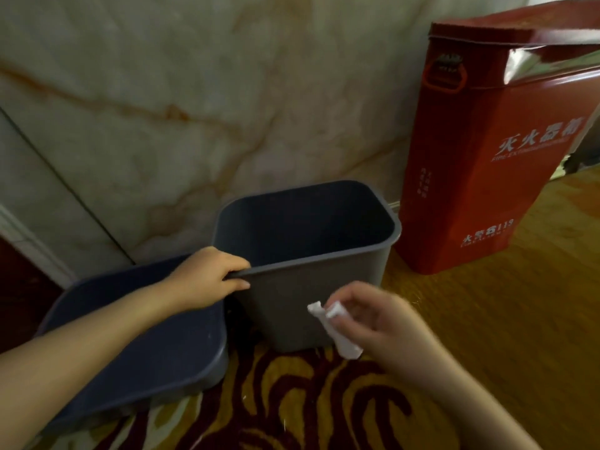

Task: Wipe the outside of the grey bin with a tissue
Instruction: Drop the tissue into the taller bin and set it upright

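A grey bin (285, 306) stands upright and empty on the patterned carpet, close to the marble wall. My left hand (207, 276) grips its near-left rim, fingers over the edge. My right hand (373, 323) pinches a crumpled white tissue (334, 326) in front of the bin's near wall, low on the right side. Whether the tissue touches the wall I cannot tell.
A second dark grey bin (146, 352) sits at the left, under my left forearm, touching the first. A tall red fire extinguisher box (480, 157) stands right of the bin against the marble wall (194, 108). Red and gold carpet (308, 410) covers the floor.
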Available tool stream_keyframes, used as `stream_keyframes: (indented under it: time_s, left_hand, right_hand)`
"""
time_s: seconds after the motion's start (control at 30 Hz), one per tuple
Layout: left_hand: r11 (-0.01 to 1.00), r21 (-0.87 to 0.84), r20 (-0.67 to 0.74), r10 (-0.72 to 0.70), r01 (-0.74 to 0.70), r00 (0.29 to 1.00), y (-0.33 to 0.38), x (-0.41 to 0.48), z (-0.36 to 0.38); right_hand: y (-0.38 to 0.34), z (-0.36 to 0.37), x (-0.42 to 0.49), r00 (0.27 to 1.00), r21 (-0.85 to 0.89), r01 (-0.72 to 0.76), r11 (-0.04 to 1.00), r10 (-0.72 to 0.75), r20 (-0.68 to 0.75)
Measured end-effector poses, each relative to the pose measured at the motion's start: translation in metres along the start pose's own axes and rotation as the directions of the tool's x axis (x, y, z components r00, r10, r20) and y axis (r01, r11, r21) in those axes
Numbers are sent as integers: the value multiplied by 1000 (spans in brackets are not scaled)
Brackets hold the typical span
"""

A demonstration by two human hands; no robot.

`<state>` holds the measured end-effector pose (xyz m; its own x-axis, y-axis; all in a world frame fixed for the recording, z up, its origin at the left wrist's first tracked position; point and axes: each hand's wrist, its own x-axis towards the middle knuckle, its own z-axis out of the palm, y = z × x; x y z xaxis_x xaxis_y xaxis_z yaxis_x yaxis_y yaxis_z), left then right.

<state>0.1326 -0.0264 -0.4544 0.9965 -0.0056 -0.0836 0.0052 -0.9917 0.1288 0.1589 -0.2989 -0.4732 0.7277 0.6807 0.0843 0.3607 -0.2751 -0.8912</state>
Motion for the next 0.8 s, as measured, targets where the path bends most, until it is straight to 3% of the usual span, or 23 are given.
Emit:
stream_keyframes:
  time_s: [0.17, 0.27, 0.4, 0.47, 0.57, 0.63, 0.7, 0.8]
  left_hand:
    - [999, -39, -57, 22, -24, 998, 17, -7, 11]
    - [999, -42, -97, -4, -1, 995, 18, -8, 17]
    - [995, -92, -68, 21, -27, 997, 19, -13, 16]
    - [969, -244, -53, 28, -40, 998, 19, -17, 8]
    - [875, -483, -256, -120, -20, 959, 14, -15, -13]
    - [884, -461, -329, -249, 75, 911, 6, -7, -29]
    - [898, -335, -197, -362, 284, 911, -3, 3, -41]
    - [877, -172, 174, -421, 449, 890, 0, 9, -63]
  right_hand:
    - [-41, -47, 41, 977, -231, 147, 962, -177, -117]
    - [-42, -56, 92, 978, -357, 120, 927, -173, -121]
    - [-21, -33, 158, 999, -496, 48, 867, -33, 39]
    - [-9, -15, 181, 990, -555, 27, 831, 56, 132]
    - [2, 7, 199, 928, -690, -24, 723, 273, 254]
    - [1, 13, 200, 877, -767, -40, 640, 391, 280]
    - [-9, 12, 198, 853, -813, -51, 579, 449, 266]
    - [-42, 0, 190, 836, -847, -61, 529, 491, 246]
